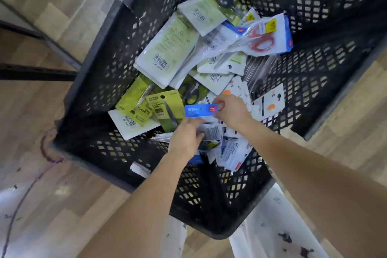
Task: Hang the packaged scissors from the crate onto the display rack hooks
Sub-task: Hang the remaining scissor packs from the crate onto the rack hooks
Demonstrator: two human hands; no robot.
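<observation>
Reaching down into the black perforated plastic crate point(100, 81), both arms inside. Right hand point(231, 111) pinching the right end of a blue-headed flat card packet of scissors point(201, 110), long axis running left to right, header pointing towards the left hand point(186, 138). Left hand curling round a crinkly clear-and-white plastic packet point(211, 134) just below. Lying loose alongside: glossy lime-green card packs point(161, 109), slick, thin, overlapping. No rack hooks showing.
</observation>
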